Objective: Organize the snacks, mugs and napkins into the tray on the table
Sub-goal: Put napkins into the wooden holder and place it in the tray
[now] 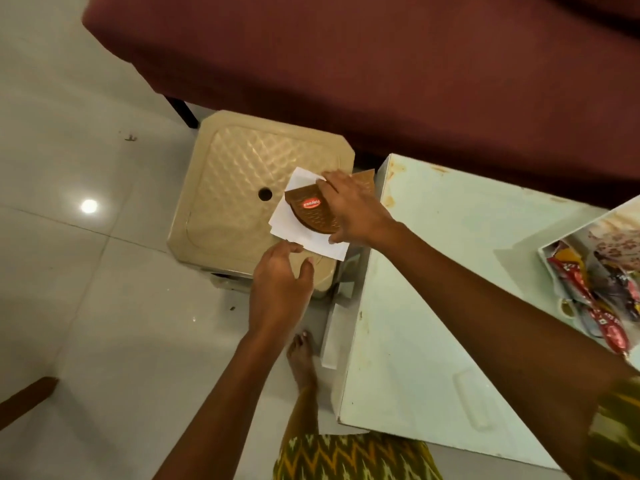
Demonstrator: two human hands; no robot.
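A brown napkin holder (pixel 311 213) with a red label holds a stack of white napkins (pixel 289 221) above the right side of a beige plastic stool (pixel 235 188). My right hand (pixel 353 209) grips the holder and napkins, fingers over the far edge and thumb on the near edge. My left hand (pixel 282 285) is just below the napkins with its fingers relaxed, fingertips at the stack's lower edge. The white tray (pixel 547 252) sits at the far right on the pale table (pixel 450 271) and contains several snack packets (pixel 595 306). No mugs are in view.
A maroon sofa (pixel 381 64) runs along the back, close behind the stool and table. White tiled floor (pixel 86 271) lies to the left. My bare foot (pixel 301 362) stands between the stool and the table's edge.
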